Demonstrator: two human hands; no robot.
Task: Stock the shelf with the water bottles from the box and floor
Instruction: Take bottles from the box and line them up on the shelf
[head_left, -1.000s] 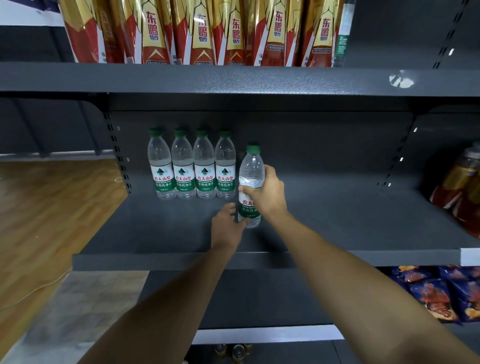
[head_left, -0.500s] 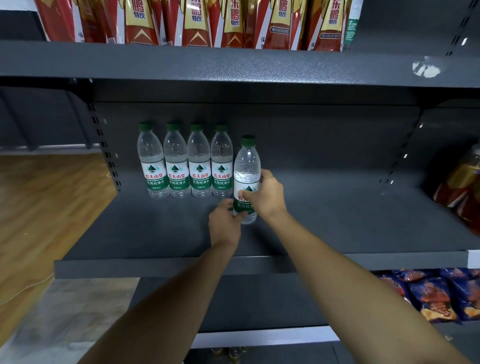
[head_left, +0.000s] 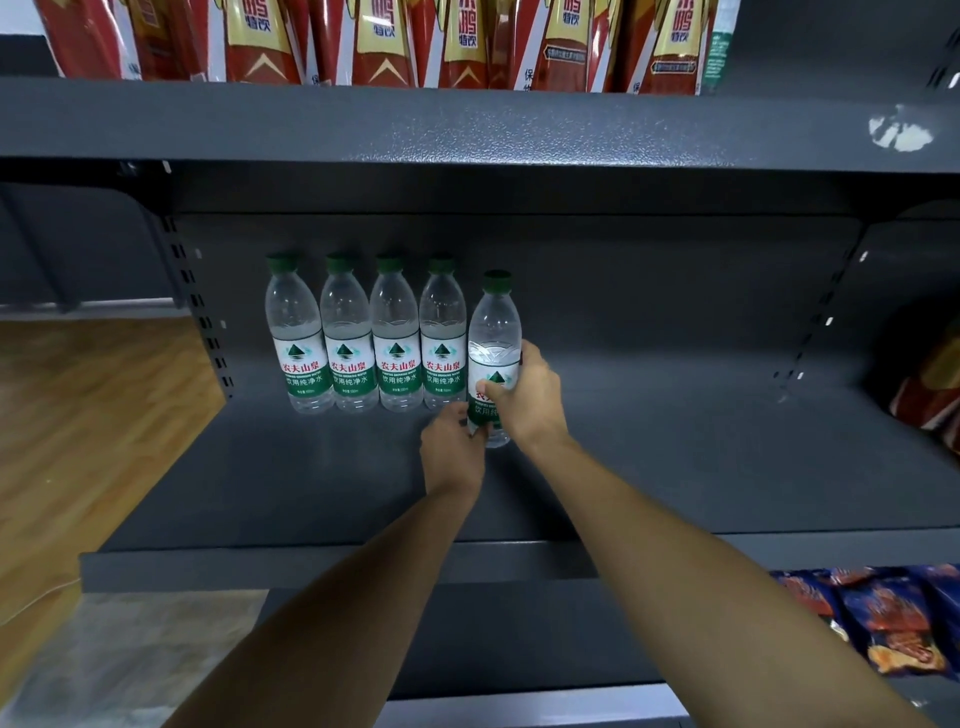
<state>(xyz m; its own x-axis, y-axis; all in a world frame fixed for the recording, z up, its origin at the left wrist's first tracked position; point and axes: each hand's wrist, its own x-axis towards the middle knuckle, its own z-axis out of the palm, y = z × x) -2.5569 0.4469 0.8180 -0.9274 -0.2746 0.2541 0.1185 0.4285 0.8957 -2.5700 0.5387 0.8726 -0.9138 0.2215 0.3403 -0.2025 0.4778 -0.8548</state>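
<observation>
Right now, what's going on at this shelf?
A person is adding a fifth water bottle to the grey shelf. The right hand grips it around the label, and the left hand holds its base. The bottle is upright at the right end of the row of four matching bottles, close beside the last one and a little forward of the line.
</observation>
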